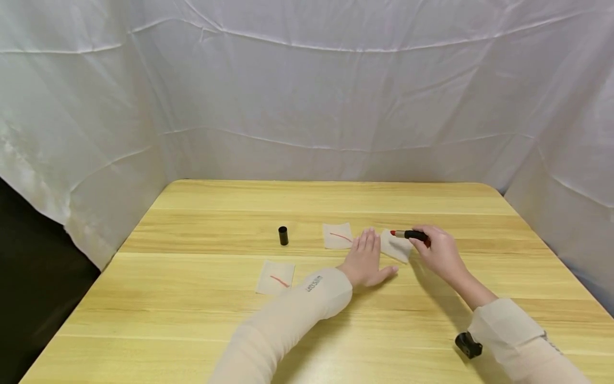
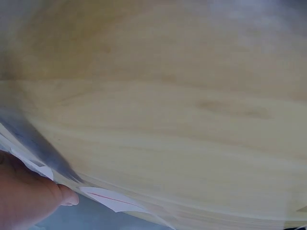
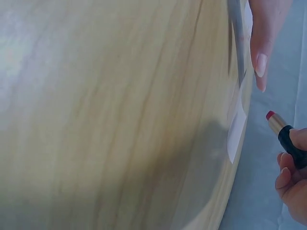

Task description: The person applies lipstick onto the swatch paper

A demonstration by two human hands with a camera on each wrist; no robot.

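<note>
My right hand (image 1: 440, 252) grips a red lipstick (image 1: 411, 234) by its black base, the red tip pointing left over a small white paper (image 1: 395, 246). In the right wrist view the lipstick (image 3: 279, 125) shows a gold collar above the dark base. Flat and with fingers straight, my left hand (image 1: 366, 261) lies at the left edge of that paper, thumb spread to the right. Just left of its fingertips is a second paper (image 1: 331, 242) with a thin red line. Nearer the left forearm lies a third paper (image 1: 266, 280), also marked with a red stroke.
A black lipstick cap (image 1: 283, 236) stands upright on the wooden table (image 1: 192, 309), left of the papers. Below my right wrist is a small black device (image 1: 468, 345) by the sleeve. White cloth (image 1: 307, 96) hangs around the back and sides.
</note>
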